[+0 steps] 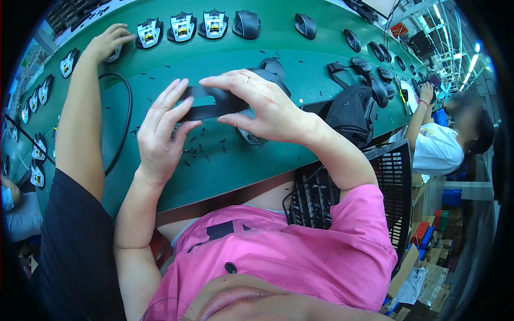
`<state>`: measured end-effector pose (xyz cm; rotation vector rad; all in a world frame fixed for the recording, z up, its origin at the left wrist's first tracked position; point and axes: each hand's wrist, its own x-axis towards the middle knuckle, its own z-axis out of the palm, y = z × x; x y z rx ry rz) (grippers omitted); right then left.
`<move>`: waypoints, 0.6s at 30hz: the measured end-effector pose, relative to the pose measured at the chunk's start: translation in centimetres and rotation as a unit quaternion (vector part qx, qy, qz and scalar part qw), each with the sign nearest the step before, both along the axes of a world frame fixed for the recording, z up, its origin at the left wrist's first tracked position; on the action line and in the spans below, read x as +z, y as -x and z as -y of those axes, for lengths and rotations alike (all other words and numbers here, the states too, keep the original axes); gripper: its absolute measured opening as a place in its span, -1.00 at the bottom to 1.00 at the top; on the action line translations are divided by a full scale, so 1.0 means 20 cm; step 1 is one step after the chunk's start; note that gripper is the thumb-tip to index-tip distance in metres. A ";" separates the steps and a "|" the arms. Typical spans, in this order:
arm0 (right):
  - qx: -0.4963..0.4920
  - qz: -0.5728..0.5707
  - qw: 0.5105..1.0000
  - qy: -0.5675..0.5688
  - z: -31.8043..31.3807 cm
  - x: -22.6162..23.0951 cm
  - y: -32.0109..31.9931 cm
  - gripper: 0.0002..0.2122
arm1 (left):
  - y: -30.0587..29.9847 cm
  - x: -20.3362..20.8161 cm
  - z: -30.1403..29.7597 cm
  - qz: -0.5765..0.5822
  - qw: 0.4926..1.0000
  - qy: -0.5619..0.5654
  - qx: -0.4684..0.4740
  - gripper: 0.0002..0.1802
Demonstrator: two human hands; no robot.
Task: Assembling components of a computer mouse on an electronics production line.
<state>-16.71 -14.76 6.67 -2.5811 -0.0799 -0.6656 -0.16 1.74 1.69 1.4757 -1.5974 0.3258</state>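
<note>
My left hand (pixel 163 128) and my right hand (pixel 267 104) face each other above the green table. Between their fingertips is a thin, curved black plastic piece (pixel 206 112), which looks like part of a computer mouse shell. The left fingers pinch its left end. My right thumb and fingers close around its other end and hide part of it. Just beyond my right hand lies a dark mouse (pixel 273 68), partly covered. Below that hand, a mouse body (pixel 250 137) with a lighter part peeks out. Many tiny black pieces (pixel 201 150) are scattered beneath my hands.
Another person's arm (pixel 80 123) reaches in at the left toward a row of opened mice (pixel 182 27). A black cable (pixel 129 117) curves beside it. At right are a black bag (pixel 350 112), more mice (pixel 305 25), a black crate (pixel 393 187) and a seated co-worker (pixel 439 144).
</note>
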 end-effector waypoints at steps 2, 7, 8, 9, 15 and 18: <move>-0.014 -0.009 1.000 -0.017 -0.01 0.00 0.00 -0.43 | -0.02 -0.01 0.01 -0.003 1.000 0.021 0.003 -0.41; -0.148 0.053 0.987 -0.025 0.15 -0.03 -0.12 -0.52 | 0.00 0.00 0.04 -0.055 0.995 0.014 0.088 -0.33; -0.190 0.041 0.980 -0.037 0.21 -0.03 -0.20 -0.50 | -0.02 -0.01 0.02 -0.059 0.994 -0.002 0.096 -0.34; -0.239 0.029 0.970 -0.046 0.28 -0.02 -0.26 -0.48 | -0.02 -0.02 0.03 -0.062 0.994 -0.001 0.091 -0.33; -0.442 -0.038 0.896 0.020 0.66 -0.09 -0.69 -0.47 | -0.02 -0.01 0.03 -0.054 0.996 0.009 0.069 -0.33; -0.504 -0.097 0.856 0.051 0.70 -0.14 -0.87 -0.50 | -0.01 -0.01 0.02 -0.053 0.996 0.015 0.063 -0.32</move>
